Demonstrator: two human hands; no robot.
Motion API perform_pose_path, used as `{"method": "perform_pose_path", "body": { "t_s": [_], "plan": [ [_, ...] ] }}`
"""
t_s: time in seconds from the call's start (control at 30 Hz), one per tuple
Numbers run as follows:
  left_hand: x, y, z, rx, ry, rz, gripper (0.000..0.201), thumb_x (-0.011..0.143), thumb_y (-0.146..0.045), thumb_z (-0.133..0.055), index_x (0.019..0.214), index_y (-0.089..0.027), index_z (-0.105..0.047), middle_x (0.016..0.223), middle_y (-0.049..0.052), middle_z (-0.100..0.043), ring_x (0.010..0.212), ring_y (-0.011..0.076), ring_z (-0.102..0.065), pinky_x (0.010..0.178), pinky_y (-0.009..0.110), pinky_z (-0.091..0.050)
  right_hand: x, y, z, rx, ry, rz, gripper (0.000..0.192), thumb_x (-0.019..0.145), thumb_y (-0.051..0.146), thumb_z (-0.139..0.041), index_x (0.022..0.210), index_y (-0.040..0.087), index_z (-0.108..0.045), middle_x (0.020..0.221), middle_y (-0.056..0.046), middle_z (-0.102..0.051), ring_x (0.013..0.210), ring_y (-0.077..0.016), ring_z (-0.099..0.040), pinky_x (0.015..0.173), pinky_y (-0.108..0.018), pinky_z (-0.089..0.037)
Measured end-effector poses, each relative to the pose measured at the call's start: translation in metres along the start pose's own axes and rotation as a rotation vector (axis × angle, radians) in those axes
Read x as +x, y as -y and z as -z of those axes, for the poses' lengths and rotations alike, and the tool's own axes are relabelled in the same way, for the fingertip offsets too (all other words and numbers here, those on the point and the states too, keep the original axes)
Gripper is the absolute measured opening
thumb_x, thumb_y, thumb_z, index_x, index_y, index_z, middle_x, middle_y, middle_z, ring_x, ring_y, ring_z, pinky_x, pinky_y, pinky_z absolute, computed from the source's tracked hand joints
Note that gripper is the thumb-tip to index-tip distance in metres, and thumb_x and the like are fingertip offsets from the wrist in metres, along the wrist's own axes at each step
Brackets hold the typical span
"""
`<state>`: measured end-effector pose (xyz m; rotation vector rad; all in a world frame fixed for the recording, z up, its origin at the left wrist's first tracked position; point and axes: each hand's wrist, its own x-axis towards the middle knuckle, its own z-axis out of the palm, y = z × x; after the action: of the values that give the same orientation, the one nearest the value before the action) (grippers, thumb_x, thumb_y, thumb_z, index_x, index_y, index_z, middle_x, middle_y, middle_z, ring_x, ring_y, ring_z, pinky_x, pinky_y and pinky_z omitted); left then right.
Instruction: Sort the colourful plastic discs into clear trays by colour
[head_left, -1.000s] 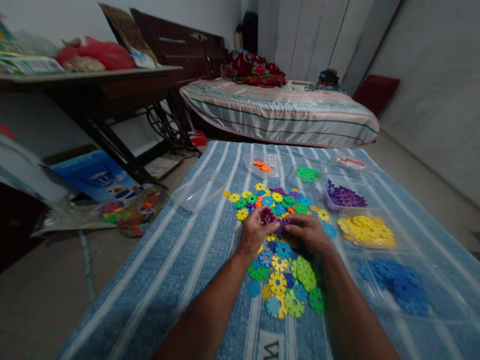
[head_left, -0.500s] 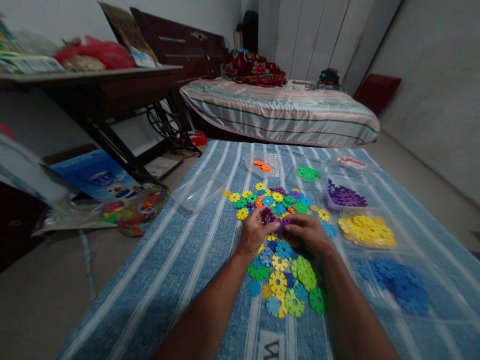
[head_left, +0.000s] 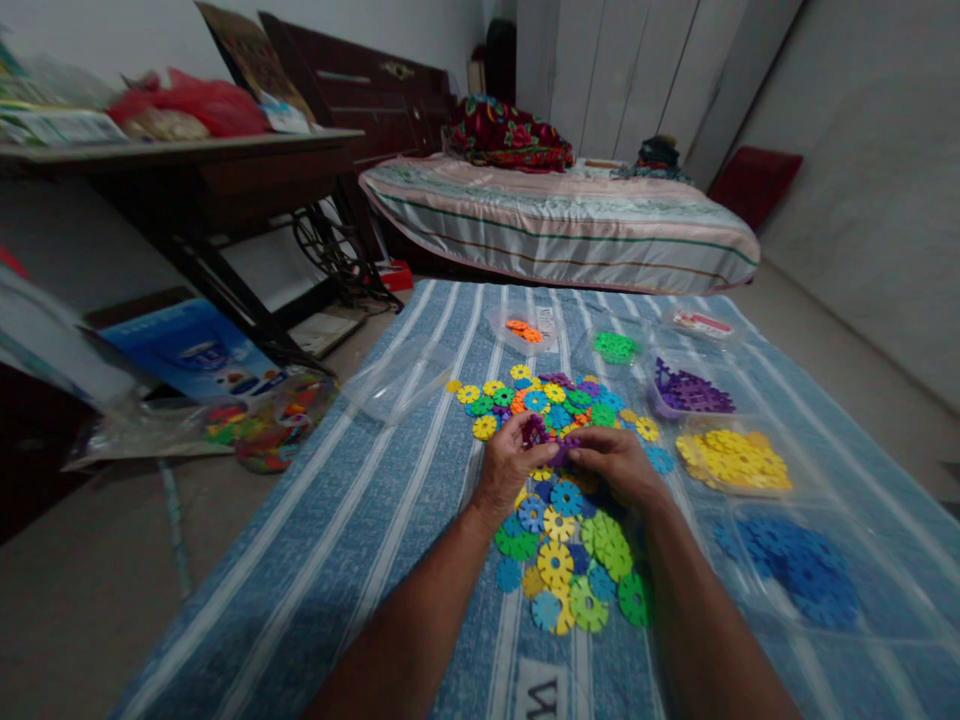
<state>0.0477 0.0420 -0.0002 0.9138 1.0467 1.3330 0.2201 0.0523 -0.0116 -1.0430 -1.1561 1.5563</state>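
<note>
Purple plastic between the fingers: the left hand (head_left: pixel 510 462) pinches a purple disc (head_left: pixel 534 431) upright at its fingertips, and the right hand (head_left: pixel 616 464) meets it from three o'clock, closed on a second purple piece (head_left: pixel 564 450) that is mostly hidden, so whether the two are already slotted together I cannot tell. Both hands hover over the pile (head_left: pixel 564 540) of mixed discs on the striped mat (head_left: pixel 360 520), which runs from twelve o'clock of the hands down to six. Best handling here, I'd judge: keep the pinch on the rims, line the notches up squarely, and lift clear so no loose disc is dragged along. Out at one o'clock sits a clear tray of purple (head_left: pixel 688 392); beyond it at twelve, green (head_left: pixel 615 347), and at eleven a tub with a few orange (head_left: pixel 523 330). At three o'clock, yellow (head_left: pixel 733 460); at four, blue (head_left: pixel 796 566). An empty clear tray (head_left: pixel 396 380) lies at ten o'clock, a bag of discs (head_left: pixel 271 424) further out at nine on the floor. The light is dim, so matching colour wants a careful look.
</note>
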Motion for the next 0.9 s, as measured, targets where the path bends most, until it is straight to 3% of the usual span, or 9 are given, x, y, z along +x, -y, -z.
{"method": "perform_pose_path", "body": {
  "t_s": [0.47,0.9],
  "plan": [
    [0.0012,0.0019,0.0024,-0.008,0.044,0.028,0.043,0.055,-0.025,-0.081,0.096,-0.017,-0.068,0.092,0.001,-0.067,0.092,0.0191,-0.061,0.081,0.029,-0.049,0.001,-0.0036,0.0024,-0.004,0.021,-0.008,0.032,0.058,0.036,-0.085,0.083,0.018,-0.076,0.066,-0.001,-0.068,0.054,-0.0131,-0.057,0.048,-0.025,-0.044],
    [0.0022,0.0043,0.0075,0.056,0.096,0.027,0.041,0.059,-0.029,-0.08,0.096,-0.016,-0.068,0.091,0.001,-0.064,0.089,0.0169,-0.059,0.078,0.026,-0.047,0.0,-0.0018,0.001,-0.014,0.002,0.013,0.029,0.058,0.034,-0.085,0.082,0.02,-0.076,0.069,-0.001,-0.07,0.057,-0.0127,-0.059,0.055,-0.026,-0.047]
  ]
}}
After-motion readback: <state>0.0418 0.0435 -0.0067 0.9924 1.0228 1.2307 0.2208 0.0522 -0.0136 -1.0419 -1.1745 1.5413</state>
